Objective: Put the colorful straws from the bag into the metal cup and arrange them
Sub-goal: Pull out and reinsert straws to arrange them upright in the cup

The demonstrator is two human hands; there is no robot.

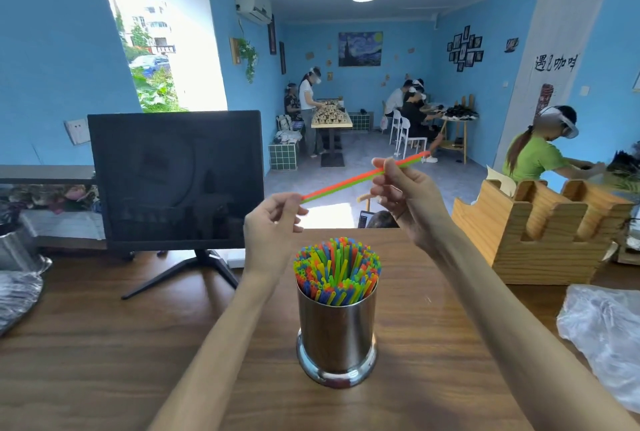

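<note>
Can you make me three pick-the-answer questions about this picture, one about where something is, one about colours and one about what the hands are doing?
1. Where is the metal cup?
A. On the wooden table, between the person's arms
B. On top of the black monitor
C. Inside the wooden holder

2. What colours are the two straws held up in the air?
A. Blue and yellow
B. Orange and green
C. Black and white

3. What are the hands doing?
A. Both lie flat on the table
B. One hand is inside the cup
C. The left hand and the right hand both hold the straws above the cup

Answers: 1 A, the cup stands on the table in front of the monitor. 2 B, one straw is orange and one is green. 3 C, each hand pinches the pair, the left at one end, the right further along.
</note>
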